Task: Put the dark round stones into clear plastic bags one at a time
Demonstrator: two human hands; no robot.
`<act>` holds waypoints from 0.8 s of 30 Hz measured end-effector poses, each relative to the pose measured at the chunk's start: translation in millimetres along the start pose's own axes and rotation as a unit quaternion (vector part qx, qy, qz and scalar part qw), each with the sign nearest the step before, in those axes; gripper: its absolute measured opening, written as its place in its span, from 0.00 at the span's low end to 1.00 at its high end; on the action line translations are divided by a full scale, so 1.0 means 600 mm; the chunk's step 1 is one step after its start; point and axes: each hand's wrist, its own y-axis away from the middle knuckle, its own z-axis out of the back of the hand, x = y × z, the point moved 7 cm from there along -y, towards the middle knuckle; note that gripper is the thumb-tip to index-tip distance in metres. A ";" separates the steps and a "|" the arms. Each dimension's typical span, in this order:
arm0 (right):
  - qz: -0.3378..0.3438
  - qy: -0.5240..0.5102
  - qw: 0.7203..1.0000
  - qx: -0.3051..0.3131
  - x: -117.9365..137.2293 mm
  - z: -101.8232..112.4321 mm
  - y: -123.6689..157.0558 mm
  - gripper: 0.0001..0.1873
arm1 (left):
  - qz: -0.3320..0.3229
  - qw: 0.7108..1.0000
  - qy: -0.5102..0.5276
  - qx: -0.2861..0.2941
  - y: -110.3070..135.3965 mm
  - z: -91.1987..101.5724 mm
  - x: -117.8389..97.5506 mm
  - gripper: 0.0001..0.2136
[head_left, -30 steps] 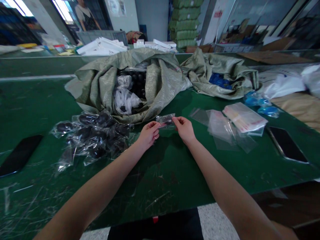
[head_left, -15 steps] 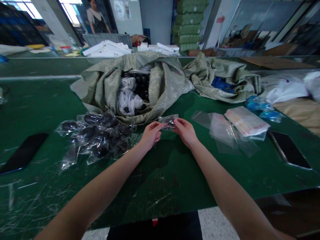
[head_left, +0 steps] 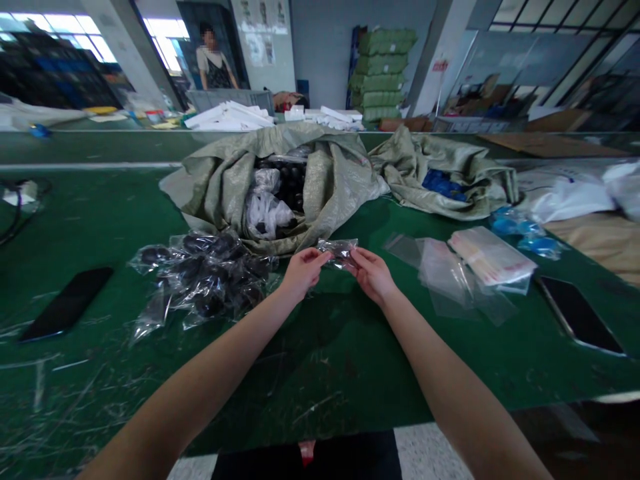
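Note:
Between my two hands is a clear plastic bag [head_left: 339, 251] with something dark inside, its shape hard to make out. My left hand [head_left: 303, 272] pinches the bag's left side, and my right hand [head_left: 373, 272] pinches its right side. Left of my left hand lies a heap of black rounded objects in clear bags [head_left: 207, 277]. Behind my hands, a grey-green woven sack [head_left: 335, 177] lies with its mouth open, showing black round objects [head_left: 293, 183] and a whitish plastic bundle [head_left: 267, 210]. Flat clear bags [head_left: 493, 257] are stacked right of my right hand.
A phone [head_left: 67, 303] lies at the left and another phone [head_left: 580, 315] at the right of the green table [head_left: 320, 373]. A second sack [head_left: 480, 180] holds blue objects [head_left: 444, 185]. Blue bagged pieces [head_left: 530, 230] lie nearby. A person [head_left: 215, 63] stands in the background.
The camera view has tilted up and shifted a little left. Both hands keep their pinch on the clear bag, whose film now looks slightly more crumpled.

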 end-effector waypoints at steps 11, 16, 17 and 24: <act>0.046 0.053 0.998 -0.004 0.020 0.001 0.011 0.16 | -0.046 0.997 -0.054 -0.043 0.012 0.016 -0.019 0.16; 0.151 0.211 0.963 -0.070 0.040 0.006 0.015 0.15 | -0.096 0.982 -0.153 -0.057 0.012 0.019 -0.021 0.13; 0.156 0.227 0.958 -0.080 0.041 0.008 0.014 0.14 | -0.099 0.980 -0.164 -0.053 0.011 0.018 -0.019 0.13; 0.103 0.119 0.986 -0.051 0.023 0.014 0.001 0.14 | -0.089 0.987 -0.124 -0.044 0.007 0.016 -0.004 0.15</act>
